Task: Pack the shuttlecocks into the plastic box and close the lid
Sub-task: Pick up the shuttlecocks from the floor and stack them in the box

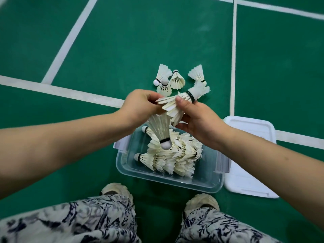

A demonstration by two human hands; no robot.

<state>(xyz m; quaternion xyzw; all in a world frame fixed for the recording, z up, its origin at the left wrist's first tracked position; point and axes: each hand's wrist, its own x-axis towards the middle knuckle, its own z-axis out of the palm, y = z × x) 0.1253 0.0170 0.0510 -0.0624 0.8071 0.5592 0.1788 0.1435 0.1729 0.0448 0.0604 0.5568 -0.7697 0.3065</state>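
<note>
Shuttlecocks (pixel 175 156) lie nested in rows inside the clear box (pixel 175 182), which sits open on the green floor (pixel 122 50) in front of the person's shoes (pixel 116 190). Both hands meet above the box's far edge. The left hand (pixel 140 104) has its fingers curled round the feather end of a hanging shuttlecock (pixel 160 127), whose cork points down over the box. The right hand (pixel 199 120) grips a level shuttlecock (pixel 172 106) by its skirt, thumb on top and fingers underneath, with the cork aimed away to the right. Whether its feather tips touch the left fingers I cannot tell. Beyond the hands, loose shuttlecocks (pixel 177 80) lie close together on the floor, near a white court line (pixel 61 92). The white lid (pixel 250 172) lies flat on the floor, just beside the box's right side. Patterned trousers (pixel 70 221) fill the bottom edge.
</note>
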